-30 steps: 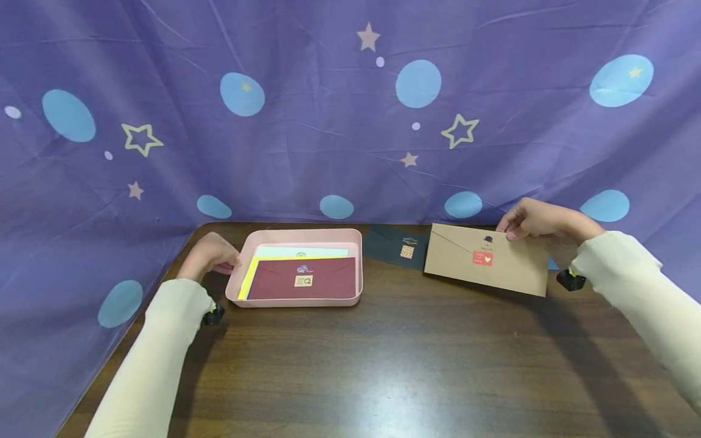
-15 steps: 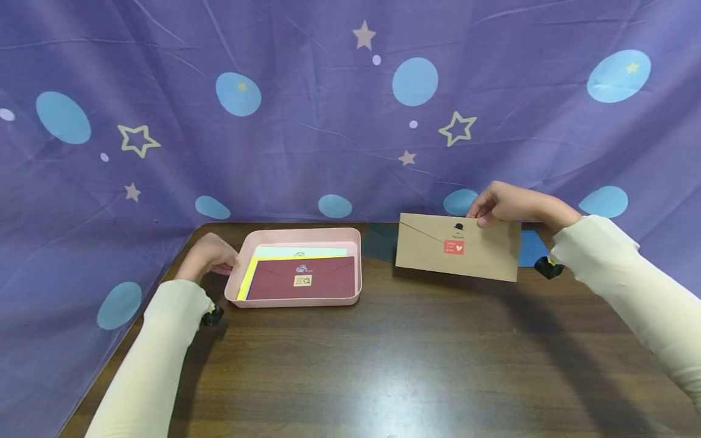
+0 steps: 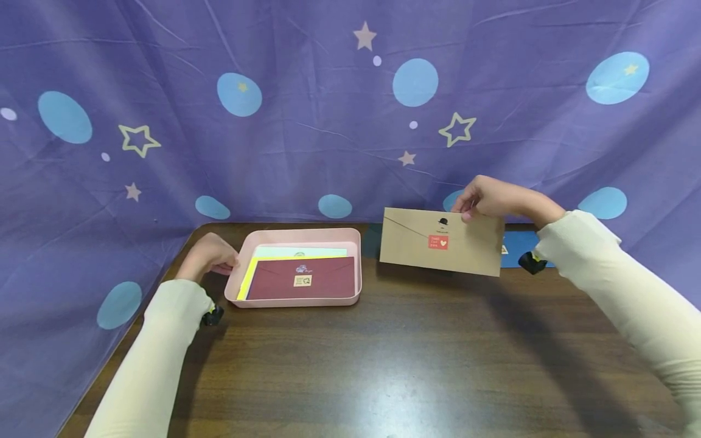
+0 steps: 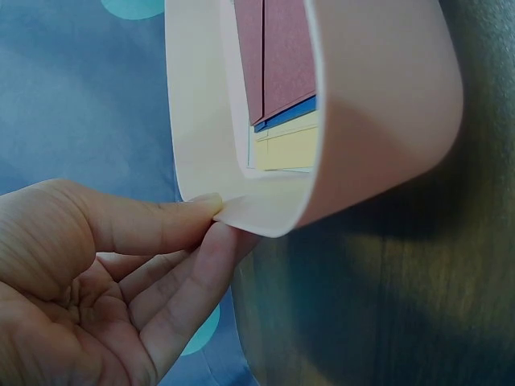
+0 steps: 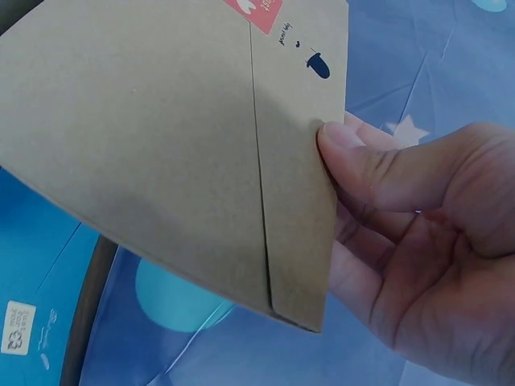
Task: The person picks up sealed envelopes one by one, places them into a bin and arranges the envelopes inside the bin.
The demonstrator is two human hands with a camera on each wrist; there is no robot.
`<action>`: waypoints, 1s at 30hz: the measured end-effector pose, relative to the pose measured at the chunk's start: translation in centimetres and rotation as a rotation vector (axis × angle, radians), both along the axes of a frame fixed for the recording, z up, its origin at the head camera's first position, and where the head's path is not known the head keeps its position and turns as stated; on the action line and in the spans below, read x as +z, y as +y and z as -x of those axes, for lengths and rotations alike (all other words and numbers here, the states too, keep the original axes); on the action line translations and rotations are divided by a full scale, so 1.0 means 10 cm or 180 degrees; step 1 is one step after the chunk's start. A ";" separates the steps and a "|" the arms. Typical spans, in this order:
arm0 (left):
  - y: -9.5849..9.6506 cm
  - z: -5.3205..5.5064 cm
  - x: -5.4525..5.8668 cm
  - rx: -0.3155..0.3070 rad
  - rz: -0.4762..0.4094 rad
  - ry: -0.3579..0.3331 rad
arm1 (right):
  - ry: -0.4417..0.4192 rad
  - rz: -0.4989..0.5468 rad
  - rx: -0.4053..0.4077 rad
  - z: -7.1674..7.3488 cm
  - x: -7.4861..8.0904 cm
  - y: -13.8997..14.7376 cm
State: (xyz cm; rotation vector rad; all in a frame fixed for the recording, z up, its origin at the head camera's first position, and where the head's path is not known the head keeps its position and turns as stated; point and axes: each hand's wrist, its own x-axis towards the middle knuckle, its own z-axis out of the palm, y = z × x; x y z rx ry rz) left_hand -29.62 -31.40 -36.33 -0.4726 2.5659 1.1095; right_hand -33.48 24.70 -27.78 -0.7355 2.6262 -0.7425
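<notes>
My left hand (image 3: 210, 254) pinches the left rim of a pink tray (image 4: 386, 104) between thumb and fingers. Inside the tray lie a maroon envelope (image 3: 328, 281), a yellow envelope (image 4: 286, 149) and a pale green one (image 3: 323, 251); a blue edge shows under the maroon one. My right hand (image 3: 490, 198) pinches the top edge of a brown kraft envelope (image 3: 411, 243), held up over the table and tilted. A bowler hat print and a red heart sticker mark its face. The thumb (image 5: 346, 141) lies on the front, the fingers behind.
A blue envelope (image 3: 526, 246) lies on the table behind the right wrist. A dark green envelope (image 3: 373, 237) is mostly hidden behind the kraft one. The wooden table (image 3: 306, 365) meets a purple patterned cloth (image 3: 328, 152) along its back edge.
My right hand has carried the kraft envelope left and slightly up, covering most of the dark green envelope and uncovering the blue one. My left hand stays on the tray rim.
</notes>
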 end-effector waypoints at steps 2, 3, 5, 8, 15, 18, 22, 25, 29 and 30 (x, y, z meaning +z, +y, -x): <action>-0.01 0.00 0.00 -0.0016 -0.0010 0.0007 | 0.0031 0.0013 0.0007 0.00 0.01 -0.03; -0.01 0.00 0.00 -0.0014 -0.0012 0.0011 | 0.0056 0.0013 0.0014 0.00 0.02 -0.04; -0.01 0.00 0.00 -0.0016 -0.0032 0.0008 | 0.0094 0.0017 0.0013 0.00 0.03 -0.08; -0.01 0.00 -0.01 -0.0006 -0.0049 0.0003 | 0.0115 0.0019 0.0001 0.01 0.04 -0.13; -0.02 0.03 -0.04 0.0011 -0.0019 0.0000 | 0.0130 0.0085 0.0040 0.03 0.06 -0.26; -0.01 0.02 -0.03 0.0014 -0.0017 -0.0009 | 0.0109 0.0133 0.0034 0.03 0.07 -0.31; -0.01 0.02 -0.02 0.0028 0.0008 -0.0017 | 0.0099 0.0160 0.0029 0.03 0.09 -0.38; -0.02 0.03 -0.02 0.0043 -0.0012 -0.0035 | 0.0084 0.0183 0.0036 0.04 0.09 -0.43; -0.04 0.04 -0.03 0.0029 -0.0023 -0.0059 | 0.0066 0.0200 0.0040 0.05 0.10 -0.50; -0.04 0.04 -0.04 0.0041 0.0000 -0.0057 | 0.0066 0.0205 0.0045 0.06 0.10 -0.52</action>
